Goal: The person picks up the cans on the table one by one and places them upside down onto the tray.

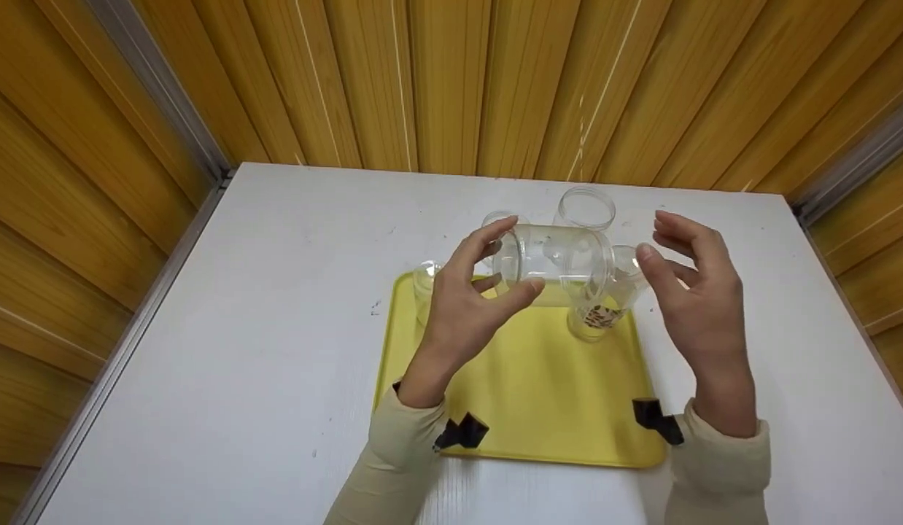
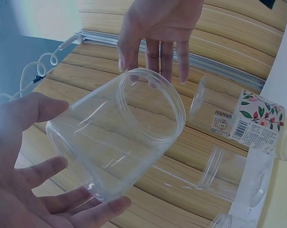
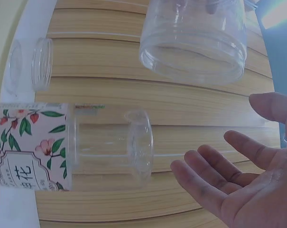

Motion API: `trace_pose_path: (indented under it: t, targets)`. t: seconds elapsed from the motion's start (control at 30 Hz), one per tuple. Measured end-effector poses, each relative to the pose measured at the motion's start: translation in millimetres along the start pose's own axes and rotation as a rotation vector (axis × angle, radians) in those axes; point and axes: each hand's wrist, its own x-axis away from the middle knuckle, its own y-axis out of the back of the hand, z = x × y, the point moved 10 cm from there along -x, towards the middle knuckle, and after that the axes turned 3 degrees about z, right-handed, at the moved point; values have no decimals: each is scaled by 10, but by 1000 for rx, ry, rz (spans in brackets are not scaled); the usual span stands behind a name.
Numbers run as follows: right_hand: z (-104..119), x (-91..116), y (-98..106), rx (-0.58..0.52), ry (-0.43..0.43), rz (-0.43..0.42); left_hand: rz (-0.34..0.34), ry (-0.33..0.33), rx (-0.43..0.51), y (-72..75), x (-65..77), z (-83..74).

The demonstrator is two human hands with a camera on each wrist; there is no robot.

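Observation:
My left hand (image 1: 462,306) holds a clear plastic jar (image 1: 553,255) on its side above the yellow tray (image 1: 539,379). Thumb and fingers reach round its base end, as the left wrist view shows. The jar's uncapped, ridged mouth (image 2: 150,107) faces right, towards my right hand (image 1: 703,306). That hand is apart from the jar, fingers loosely bent and nothing in them. Below and between the hands, a clear container with a floral label (image 1: 602,316) stands upright on the tray; the right wrist view shows its printed label (image 3: 29,147) close up.
Another clear jar (image 1: 424,281) stands at the tray's back left, partly behind my left hand. Behind the tray on the white table (image 1: 276,313) is a clear jar (image 1: 586,208), with a second round clear rim partly hidden beside it. Yellow wood-look panels (image 1: 451,87) rise along the back.

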Motion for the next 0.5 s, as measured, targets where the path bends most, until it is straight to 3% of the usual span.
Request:
trace_pose_path:
  t: [0.3,0.5]
  targets:
    - [-154,-36,191,126,14,-85,2,-14,-46,10,10,-33]
    - [-295,-47,254,211,-5,-89,12,-24,-83,1,14,-60]
